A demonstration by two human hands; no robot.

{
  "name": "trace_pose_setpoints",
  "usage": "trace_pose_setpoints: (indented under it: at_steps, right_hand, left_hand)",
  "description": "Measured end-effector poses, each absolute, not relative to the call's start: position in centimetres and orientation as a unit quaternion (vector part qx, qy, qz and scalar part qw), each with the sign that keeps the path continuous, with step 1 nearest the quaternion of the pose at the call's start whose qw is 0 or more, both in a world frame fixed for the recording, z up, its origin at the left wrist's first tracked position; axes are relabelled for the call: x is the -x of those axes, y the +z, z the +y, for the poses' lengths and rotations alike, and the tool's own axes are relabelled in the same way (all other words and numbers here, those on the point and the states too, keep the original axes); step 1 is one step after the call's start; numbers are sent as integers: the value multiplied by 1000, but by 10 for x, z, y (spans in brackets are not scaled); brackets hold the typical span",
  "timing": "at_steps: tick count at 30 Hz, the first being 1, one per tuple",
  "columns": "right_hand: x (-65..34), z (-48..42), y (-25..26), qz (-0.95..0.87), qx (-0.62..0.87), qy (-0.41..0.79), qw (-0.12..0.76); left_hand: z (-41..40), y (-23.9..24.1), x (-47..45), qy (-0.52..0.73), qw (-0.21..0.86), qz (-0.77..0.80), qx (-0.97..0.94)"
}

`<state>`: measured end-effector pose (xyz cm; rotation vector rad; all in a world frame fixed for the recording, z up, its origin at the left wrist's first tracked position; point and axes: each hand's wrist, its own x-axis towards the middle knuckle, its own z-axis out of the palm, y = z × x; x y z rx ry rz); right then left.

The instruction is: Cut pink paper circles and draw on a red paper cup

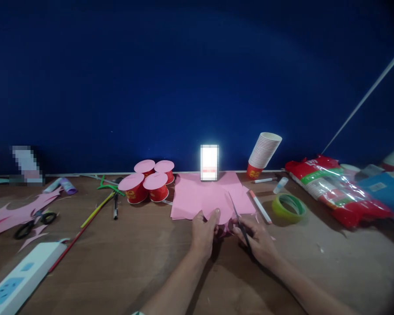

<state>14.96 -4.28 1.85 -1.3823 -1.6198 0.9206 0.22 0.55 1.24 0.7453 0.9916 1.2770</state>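
My left hand (205, 232) pinches a rounded piece of pink paper (220, 209) between thumb and fingers. Close on its right, my right hand (256, 240) grips a pair of dark-handled scissors (237, 218), whose blades point up and away along the paper's right edge. Whether the blades touch the paper I cannot tell. Behind both hands lies a stack of pink paper sheets (187, 194). Small pink scraps show under and beside the hands. To the left stand several red paper cups (135, 192), each topped with a pink paper disc (131, 181).
A phone (209, 162) leans at the back. On the right are a tilted stack of paper cups (264, 151), a marker (260, 207), a tape roll (289, 208) and a red plastic bag (341, 188). On the left lie another pair of scissors (36, 223), pink offcuts (19, 210) and a power strip (26, 275).
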Motion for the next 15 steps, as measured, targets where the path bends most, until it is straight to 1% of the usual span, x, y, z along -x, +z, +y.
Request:
trace_pose_setpoints:
  at_steps: [15]
  right_hand:
    - [-150, -44, 17, -635, 550, 367, 399]
  left_hand:
    - [7, 9, -2, 556, 630, 433, -326]
